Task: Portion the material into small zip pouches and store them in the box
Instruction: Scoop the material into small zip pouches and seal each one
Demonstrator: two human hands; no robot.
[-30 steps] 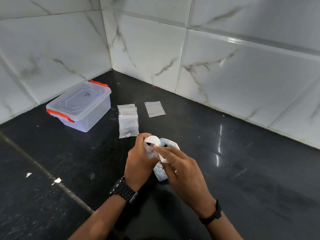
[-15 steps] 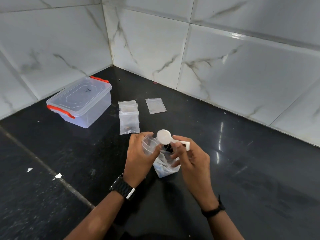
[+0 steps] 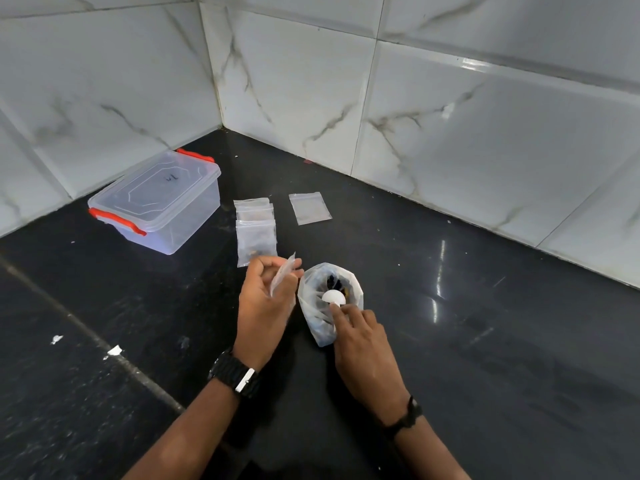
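Observation:
My left hand [image 3: 264,303] pinches a small clear zip pouch [image 3: 282,274], held upright and edge-on. To its right stands an open plastic bag [image 3: 329,299] with dark material inside. My right hand [image 3: 360,344] holds a white scoop [image 3: 333,297] whose bowl sits down inside the bag's mouth. A short stack of small zip pouches [image 3: 256,230] lies on the black counter just beyond my left hand, the nearest one showing a few dark bits. One flat pouch [image 3: 310,208] lies apart to the right. The clear box [image 3: 156,202] with orange latches stands at the far left, its lid on.
White marble-look tiled walls [image 3: 450,116] meet in a corner behind the counter. A pale seam [image 3: 86,334] runs diagonally across the black counter at the left, with small white specks beside it. I wear a black watch on the left wrist and a black band on the right.
My right hand has lowered the white scoop from above the pouch down into the open bag. My left hand has drawn the small pouch away to the left.

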